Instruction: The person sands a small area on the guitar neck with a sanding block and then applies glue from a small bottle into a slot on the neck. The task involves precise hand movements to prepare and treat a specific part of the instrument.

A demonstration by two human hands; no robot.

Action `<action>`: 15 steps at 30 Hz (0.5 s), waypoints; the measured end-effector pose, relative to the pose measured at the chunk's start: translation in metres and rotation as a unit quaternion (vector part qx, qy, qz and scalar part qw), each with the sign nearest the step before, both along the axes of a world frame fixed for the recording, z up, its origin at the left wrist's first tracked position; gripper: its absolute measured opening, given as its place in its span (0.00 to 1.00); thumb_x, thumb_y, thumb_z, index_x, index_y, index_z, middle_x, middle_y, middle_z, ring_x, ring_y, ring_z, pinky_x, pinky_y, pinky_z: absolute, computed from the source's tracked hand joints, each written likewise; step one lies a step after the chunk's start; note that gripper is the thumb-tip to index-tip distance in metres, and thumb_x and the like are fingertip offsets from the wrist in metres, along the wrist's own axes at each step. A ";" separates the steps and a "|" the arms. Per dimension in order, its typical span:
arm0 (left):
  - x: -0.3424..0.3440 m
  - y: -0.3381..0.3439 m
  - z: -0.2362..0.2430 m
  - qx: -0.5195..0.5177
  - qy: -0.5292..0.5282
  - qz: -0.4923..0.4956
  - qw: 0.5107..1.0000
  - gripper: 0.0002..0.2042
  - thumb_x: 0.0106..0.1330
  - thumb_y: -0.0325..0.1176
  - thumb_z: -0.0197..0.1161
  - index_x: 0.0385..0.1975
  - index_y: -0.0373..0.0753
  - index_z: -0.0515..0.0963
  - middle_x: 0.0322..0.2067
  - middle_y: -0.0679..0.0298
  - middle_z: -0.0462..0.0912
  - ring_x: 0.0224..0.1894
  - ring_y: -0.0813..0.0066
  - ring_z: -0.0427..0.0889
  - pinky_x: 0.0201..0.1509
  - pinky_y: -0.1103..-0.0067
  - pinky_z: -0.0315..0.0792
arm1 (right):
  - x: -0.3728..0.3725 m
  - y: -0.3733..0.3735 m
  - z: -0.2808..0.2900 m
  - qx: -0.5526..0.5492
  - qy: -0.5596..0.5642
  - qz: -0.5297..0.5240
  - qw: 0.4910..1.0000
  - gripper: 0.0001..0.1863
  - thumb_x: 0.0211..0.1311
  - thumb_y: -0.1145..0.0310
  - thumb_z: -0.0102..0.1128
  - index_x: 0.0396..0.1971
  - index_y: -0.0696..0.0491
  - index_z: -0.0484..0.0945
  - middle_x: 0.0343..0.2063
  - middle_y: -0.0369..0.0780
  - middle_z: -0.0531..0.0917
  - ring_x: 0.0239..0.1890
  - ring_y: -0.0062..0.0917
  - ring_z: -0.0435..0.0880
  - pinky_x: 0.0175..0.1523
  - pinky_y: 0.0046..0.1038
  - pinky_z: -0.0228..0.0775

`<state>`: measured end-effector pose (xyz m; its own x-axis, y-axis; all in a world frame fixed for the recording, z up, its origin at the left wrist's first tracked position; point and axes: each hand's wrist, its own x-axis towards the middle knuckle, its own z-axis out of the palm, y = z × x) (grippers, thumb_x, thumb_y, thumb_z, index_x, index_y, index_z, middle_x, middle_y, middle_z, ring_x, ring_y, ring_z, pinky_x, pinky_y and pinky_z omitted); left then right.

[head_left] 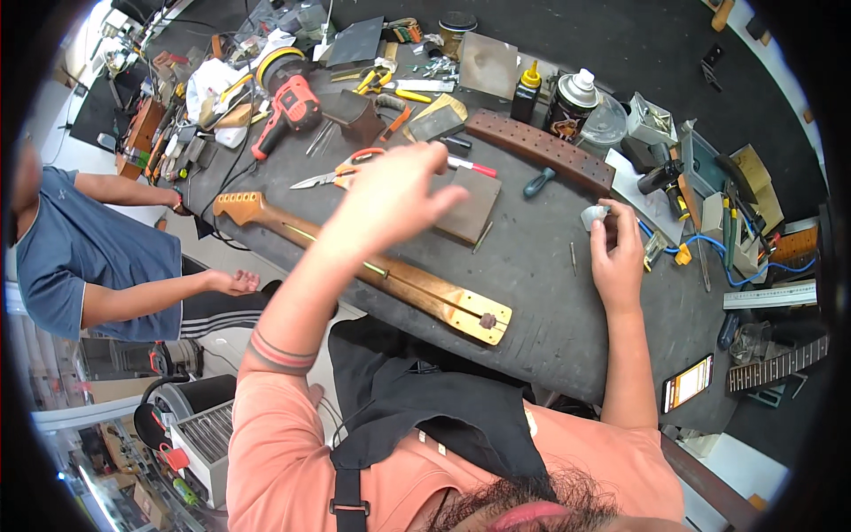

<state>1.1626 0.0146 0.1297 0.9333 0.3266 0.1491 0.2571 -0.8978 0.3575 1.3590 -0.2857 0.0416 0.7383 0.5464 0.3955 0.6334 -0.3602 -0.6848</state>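
My left hand (408, 191) is raised over the bench's middle, thumb apart and fingers bent, holding nothing visible. Beneath and around it are orange-handled scissors (310, 182), a red-and-white tool (479, 168) and a flat grey block (474, 209). A wooden guitar neck (425, 293), with a long channel and a pale heel, lies diagonally under my left forearm. On the right, my right hand (616, 239) grips a small white object (589, 215) near a thin metal rod (573, 259) and a dark-handled tool (539, 182).
A co-worker (97, 266) stands at the left beside the bench (558, 337). A red polisher (291, 115), spray can (572, 102) and drilled wooden bar (536, 146) occupy the back. Blue cable (780, 266), a phone (687, 383) and a fretted neck (776, 363) are at the right.
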 end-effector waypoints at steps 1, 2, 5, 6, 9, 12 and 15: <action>0.008 -0.015 -0.004 0.053 0.038 0.016 0.998 0.28 0.68 0.55 0.78 0.52 0.36 0.81 0.46 0.54 0.89 0.53 0.50 0.90 0.57 0.58 0.83 | 0.000 0.001 0.000 0.000 0.001 0.001 1.000 0.16 0.76 0.76 0.66 0.60 0.56 0.82 0.44 0.41 0.85 0.39 0.27 0.85 0.49 0.30 0.81; 0.014 -0.024 -0.014 0.083 0.064 0.022 0.994 0.30 0.67 0.59 0.78 0.52 0.37 0.79 0.47 0.53 0.89 0.53 0.51 0.90 0.57 0.57 0.83 | -0.001 0.004 0.001 0.002 0.002 0.005 1.000 0.16 0.75 0.76 0.66 0.60 0.56 0.82 0.45 0.41 0.84 0.39 0.27 0.85 0.49 0.30 0.80; 0.020 -0.034 -0.036 0.077 0.037 0.037 0.996 0.30 0.66 0.54 0.78 0.54 0.36 0.78 0.47 0.49 0.88 0.51 0.50 0.90 0.55 0.58 0.84 | -0.001 0.009 0.002 0.007 0.020 0.011 1.000 0.18 0.74 0.76 0.67 0.61 0.56 0.81 0.48 0.41 0.84 0.41 0.27 0.84 0.49 0.30 0.80; 0.020 -0.031 -0.036 0.055 0.032 0.043 0.997 0.29 0.66 0.52 0.78 0.55 0.36 0.78 0.48 0.49 0.88 0.50 0.50 0.89 0.55 0.59 0.84 | 0.000 0.009 0.001 0.007 0.028 0.011 1.000 0.19 0.74 0.76 0.67 0.62 0.56 0.80 0.49 0.41 0.84 0.42 0.27 0.84 0.50 0.30 0.80; 0.011 -0.022 -0.022 -0.086 -0.015 0.069 0.994 0.28 0.66 0.46 0.75 0.58 0.35 0.77 0.49 0.50 0.87 0.46 0.54 0.88 0.53 0.63 0.83 | 0.000 0.006 0.000 -0.016 0.018 0.008 1.000 0.23 0.72 0.75 0.70 0.65 0.56 0.79 0.51 0.41 0.83 0.45 0.29 0.84 0.52 0.31 0.80; -0.010 -0.023 -0.014 -0.314 -0.108 0.063 0.941 0.26 0.67 0.39 0.76 0.61 0.34 0.76 0.42 0.61 0.84 0.38 0.72 0.82 0.45 0.73 0.78 | 0.005 -0.002 -0.008 -0.019 0.017 0.001 1.000 0.26 0.71 0.73 0.72 0.67 0.56 0.78 0.54 0.42 0.82 0.50 0.31 0.84 0.56 0.33 0.80; -0.047 -0.041 -0.022 -0.291 -0.152 0.050 0.943 0.27 0.67 0.36 0.76 0.65 0.37 0.77 0.54 0.61 0.80 0.38 0.76 0.70 0.42 0.76 0.74 | -0.011 -0.009 -0.002 0.015 -0.045 -0.023 0.999 0.27 0.69 0.73 0.73 0.67 0.56 0.78 0.57 0.44 0.82 0.54 0.35 0.84 0.58 0.35 0.80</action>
